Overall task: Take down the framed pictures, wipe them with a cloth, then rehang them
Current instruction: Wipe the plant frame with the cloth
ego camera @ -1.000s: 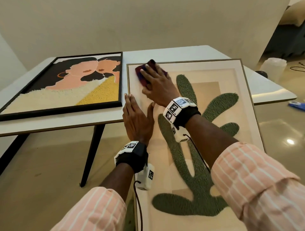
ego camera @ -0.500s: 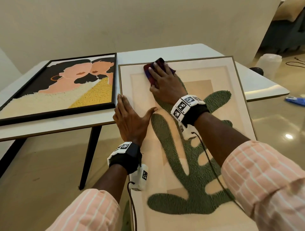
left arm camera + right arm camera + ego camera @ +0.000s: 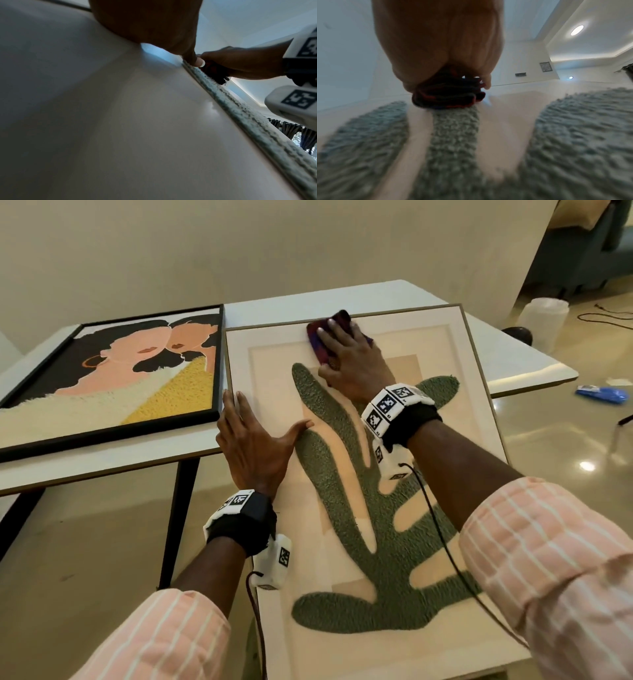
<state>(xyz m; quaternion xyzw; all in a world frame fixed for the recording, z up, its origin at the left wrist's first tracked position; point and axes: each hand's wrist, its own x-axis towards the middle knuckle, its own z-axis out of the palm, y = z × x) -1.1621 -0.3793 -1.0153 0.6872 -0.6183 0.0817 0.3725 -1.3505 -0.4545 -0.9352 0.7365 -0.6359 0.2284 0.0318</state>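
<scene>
A large picture (image 3: 404,542) with a green plant shape on beige lies in a thin frame on the white table (image 3: 513,364), its near end past the table edge. My right hand (image 3: 346,354) lies flat on a dark red and purple cloth (image 3: 313,340) and presses it onto the picture's top middle. The right wrist view shows the cloth (image 3: 445,97) bunched under my palm. My left hand (image 3: 253,436) rests flat on the picture's left edge, thumb spread. A second picture (image 3: 113,374), black-framed and showing two faces, lies on the table to the left.
A pale wall stands close behind the table. On the floor at the right are a white container (image 3: 544,320) and a blue object (image 3: 603,395). A black table leg (image 3: 178,518) runs down beside my left forearm.
My right hand has slid the cloth to the right along the picture's top, from the upper left corner to the middle. My left thumb has spread out; that hand stays on the left edge.
</scene>
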